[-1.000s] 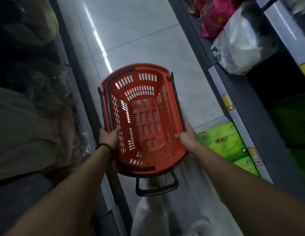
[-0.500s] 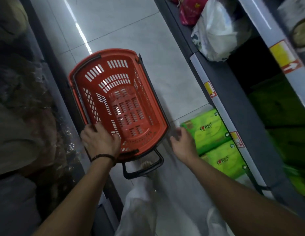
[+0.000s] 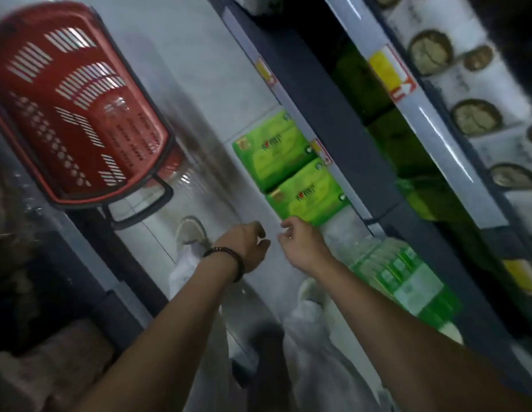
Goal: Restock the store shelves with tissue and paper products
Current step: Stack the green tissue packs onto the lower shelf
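Note:
Two green tissue packs lie on the floor against the shelf base, the far pack (image 3: 270, 148) and the near pack (image 3: 311, 199). My right hand (image 3: 302, 246) reaches to the near pack's front corner with loosely curled fingers; I cannot tell if it touches. My left hand (image 3: 244, 248), with a bead bracelet at the wrist, hovers just left of it and holds nothing. The empty red shopping basket (image 3: 80, 114) sits on the floor at the left, its black handle towards me.
The grey shelf unit (image 3: 342, 129) runs along the right, with green packs inside and white paper rolls (image 3: 431, 52) on the level above. A clear-wrapped green bundle (image 3: 404, 278) lies by my right forearm. My shoe (image 3: 190, 233) stands on the tiled aisle. Dim stock fills the left.
Both hands have let go of the red basket, which now sits on the floor at the left. My hands moved right and down to the green tissue packs, and my view turned towards the shelf.

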{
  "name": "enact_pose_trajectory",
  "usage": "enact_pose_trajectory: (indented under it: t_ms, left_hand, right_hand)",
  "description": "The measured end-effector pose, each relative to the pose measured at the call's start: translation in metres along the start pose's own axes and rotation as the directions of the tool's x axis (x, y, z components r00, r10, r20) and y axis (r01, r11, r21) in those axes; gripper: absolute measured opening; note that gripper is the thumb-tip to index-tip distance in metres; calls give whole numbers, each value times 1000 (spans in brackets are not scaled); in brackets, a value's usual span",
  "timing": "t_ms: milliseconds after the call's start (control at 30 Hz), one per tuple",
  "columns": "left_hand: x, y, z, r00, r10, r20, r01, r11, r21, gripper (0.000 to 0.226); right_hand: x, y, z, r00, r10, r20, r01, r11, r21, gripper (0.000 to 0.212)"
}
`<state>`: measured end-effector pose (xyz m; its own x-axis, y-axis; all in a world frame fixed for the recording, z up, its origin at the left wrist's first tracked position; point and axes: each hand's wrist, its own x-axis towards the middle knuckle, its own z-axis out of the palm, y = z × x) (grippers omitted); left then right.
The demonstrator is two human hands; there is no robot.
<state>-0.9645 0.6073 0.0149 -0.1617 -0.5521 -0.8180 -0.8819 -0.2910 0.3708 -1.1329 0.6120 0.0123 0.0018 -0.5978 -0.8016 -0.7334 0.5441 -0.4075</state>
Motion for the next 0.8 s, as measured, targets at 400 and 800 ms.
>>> enact_pose_trajectory:
  t_ms: [400,800]
  left_hand:
    - [1,75,140,970,83,230,-127,974,186,36]
    - [54,147,238,944,252,212,-324,827,460,45]
  right_hand:
    - [-73,177,1,955,296,-31,-276,918,286,24]
    - [-68,330,7,936,255,-244,-159,921,355,25]
